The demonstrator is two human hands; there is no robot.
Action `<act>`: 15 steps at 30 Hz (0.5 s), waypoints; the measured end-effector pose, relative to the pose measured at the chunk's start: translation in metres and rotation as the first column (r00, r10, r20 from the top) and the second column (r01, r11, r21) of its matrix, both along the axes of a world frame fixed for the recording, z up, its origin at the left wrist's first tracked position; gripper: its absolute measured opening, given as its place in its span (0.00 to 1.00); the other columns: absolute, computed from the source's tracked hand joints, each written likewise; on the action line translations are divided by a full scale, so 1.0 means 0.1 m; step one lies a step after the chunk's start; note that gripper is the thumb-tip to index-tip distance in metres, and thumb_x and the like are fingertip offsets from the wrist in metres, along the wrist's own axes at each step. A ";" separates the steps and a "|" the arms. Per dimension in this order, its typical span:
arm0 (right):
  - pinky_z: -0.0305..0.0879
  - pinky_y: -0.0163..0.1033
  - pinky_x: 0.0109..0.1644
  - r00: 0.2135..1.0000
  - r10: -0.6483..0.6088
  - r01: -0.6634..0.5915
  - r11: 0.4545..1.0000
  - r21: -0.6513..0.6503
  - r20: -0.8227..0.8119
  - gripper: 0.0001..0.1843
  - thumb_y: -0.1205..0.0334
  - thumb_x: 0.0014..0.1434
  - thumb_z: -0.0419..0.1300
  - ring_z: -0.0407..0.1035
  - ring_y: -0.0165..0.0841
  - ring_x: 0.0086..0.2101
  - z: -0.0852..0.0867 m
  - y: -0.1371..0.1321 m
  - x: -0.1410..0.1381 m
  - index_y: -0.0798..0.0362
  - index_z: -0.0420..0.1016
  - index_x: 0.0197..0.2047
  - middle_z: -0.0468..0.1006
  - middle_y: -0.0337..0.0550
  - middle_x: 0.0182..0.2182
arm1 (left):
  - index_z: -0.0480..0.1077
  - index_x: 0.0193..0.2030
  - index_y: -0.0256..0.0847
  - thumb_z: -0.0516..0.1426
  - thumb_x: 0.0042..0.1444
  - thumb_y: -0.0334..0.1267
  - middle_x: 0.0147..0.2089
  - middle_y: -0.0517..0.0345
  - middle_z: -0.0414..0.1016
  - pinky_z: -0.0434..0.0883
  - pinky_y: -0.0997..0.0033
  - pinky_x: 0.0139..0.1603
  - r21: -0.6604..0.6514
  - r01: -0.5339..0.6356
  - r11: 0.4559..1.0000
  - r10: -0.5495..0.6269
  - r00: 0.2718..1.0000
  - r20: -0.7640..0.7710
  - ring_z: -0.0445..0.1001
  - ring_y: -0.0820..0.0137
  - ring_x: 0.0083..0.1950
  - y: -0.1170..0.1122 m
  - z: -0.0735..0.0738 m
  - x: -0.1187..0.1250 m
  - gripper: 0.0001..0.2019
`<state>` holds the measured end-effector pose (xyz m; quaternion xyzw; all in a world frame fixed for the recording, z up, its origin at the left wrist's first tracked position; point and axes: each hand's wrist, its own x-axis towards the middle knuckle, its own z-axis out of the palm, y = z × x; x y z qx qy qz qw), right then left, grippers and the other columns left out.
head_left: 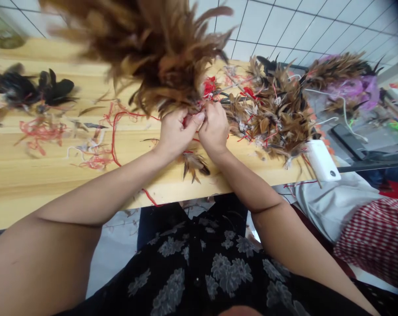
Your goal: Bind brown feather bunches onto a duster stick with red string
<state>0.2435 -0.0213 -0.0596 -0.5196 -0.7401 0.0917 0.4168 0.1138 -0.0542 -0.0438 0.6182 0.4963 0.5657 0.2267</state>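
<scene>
A bushy brown feather duster (172,66) rises over the table, its upper part blurred and cut off by the top edge. At its lower end my two hands meet, thumbs and fingers pinched close together. My left hand (181,131) is closed, with a bit of red string (113,136) showing between its fingers. Closed beside it, my right hand (214,129) touches the same spot, though its fingertips are partly hidden. The string loops across the table left of my hands and hangs over the front edge. A small feather tuft (195,164) lies just below my hands.
Brown feather bundles (277,109) are heaped to the right, near a white phone-like object (323,161). Black feathers (30,87) and red string scraps (42,131) litter the wooden table (54,175) at left. A person in checked cloth (376,237) sits at right.
</scene>
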 end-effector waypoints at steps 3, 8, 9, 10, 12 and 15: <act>0.67 0.50 0.62 0.977 -0.090 0.069 0.991 0.115 0.195 0.26 0.52 0.80 0.38 0.69 0.44 0.57 0.06 -0.08 -0.01 0.56 0.74 0.47 0.73 0.53 0.46 | 0.76 0.32 0.39 0.68 0.65 0.46 0.28 0.60 0.71 0.73 0.68 0.49 -0.033 -0.036 0.999 0.038 0.997 0.064 0.76 0.66 0.39 0.03 -0.06 0.05 0.15; 0.66 0.49 0.59 0.928 -0.128 0.086 0.988 0.132 0.349 0.22 0.59 0.79 0.41 0.70 0.44 0.53 0.11 -0.20 -0.08 0.55 0.76 0.48 0.76 0.54 0.45 | 0.74 0.30 0.38 0.65 0.67 0.43 0.28 0.60 0.71 0.67 0.70 0.40 -0.065 -0.067 0.996 0.074 0.991 0.114 0.70 0.70 0.33 0.05 -0.03 0.05 0.16; 0.66 0.49 0.59 0.922 -0.127 0.095 0.990 0.103 0.367 0.21 0.60 0.79 0.42 0.70 0.44 0.52 0.12 -0.23 -0.10 0.55 0.76 0.48 0.76 0.55 0.44 | 0.72 0.28 0.38 0.65 0.67 0.41 0.26 0.61 0.69 0.64 0.71 0.37 -0.086 -0.076 0.993 0.084 0.991 0.100 0.67 0.72 0.30 0.05 0.00 0.04 0.16; 0.66 0.49 0.58 0.920 -0.114 0.095 0.993 0.067 0.375 0.20 0.61 0.78 0.43 0.71 0.44 0.50 0.13 -0.25 -0.12 0.56 0.77 0.48 0.76 0.55 0.44 | 0.69 0.25 0.38 0.65 0.65 0.39 0.23 0.63 0.65 0.60 0.70 0.34 -0.112 -0.085 0.990 0.095 0.992 0.082 0.62 0.73 0.28 0.04 0.04 0.02 0.17; 0.66 0.48 0.55 0.938 -0.038 0.046 0.999 -0.015 0.345 0.17 0.64 0.75 0.46 0.71 0.43 0.47 0.13 -0.29 -0.14 0.58 0.77 0.49 0.77 0.57 0.44 | 0.64 0.22 0.39 0.64 0.62 0.37 0.21 0.66 0.58 0.54 0.70 0.30 -0.154 -0.097 0.983 0.108 0.992 0.064 0.55 0.75 0.26 0.04 0.10 -0.01 0.19; 0.67 0.45 0.51 0.979 0.152 -0.131 0.980 -0.152 0.133 0.11 0.66 0.69 0.54 0.70 0.40 0.43 0.12 -0.27 -0.13 0.58 0.76 0.47 0.78 0.53 0.42 | 0.63 0.24 0.40 0.63 0.59 0.36 0.22 0.67 0.56 0.53 0.71 0.30 -0.164 -0.014 0.986 0.032 0.994 0.104 0.54 0.75 0.26 0.06 0.16 -0.09 0.16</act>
